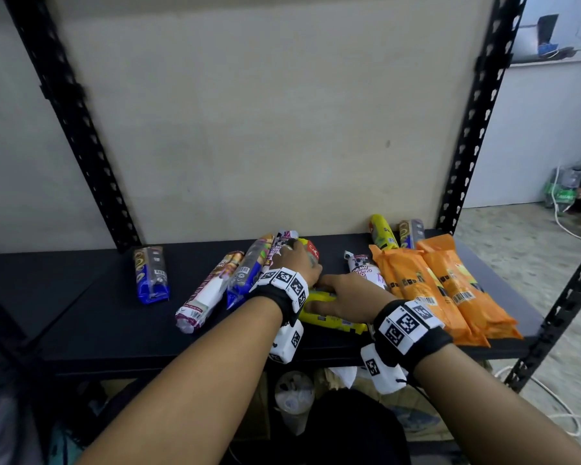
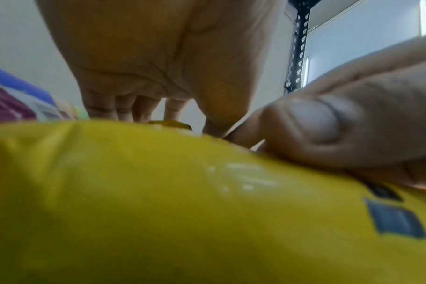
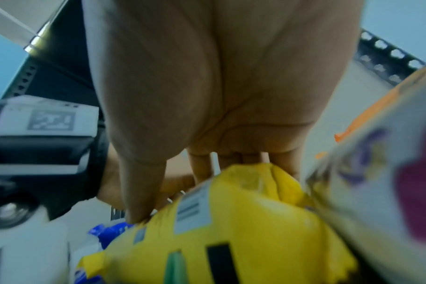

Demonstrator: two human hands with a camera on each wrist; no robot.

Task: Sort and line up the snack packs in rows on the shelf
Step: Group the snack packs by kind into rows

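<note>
Hands [image 1: 341,298] among crowding snack packs [image 1: 443,290]

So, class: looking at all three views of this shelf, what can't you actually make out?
- Yellow pack, head view: middle hidden under the right hand.
- Its print, left wrist view: blurred, too close.
- Left hand fingertips, head view: hidden by the hand itself.
- Orange packs: lettering too small.

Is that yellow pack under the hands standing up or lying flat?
Lying flat. The yellow pack stretches lengthwise on the shelf, with the right hand gripping it and the left hand at its far end.
</note>
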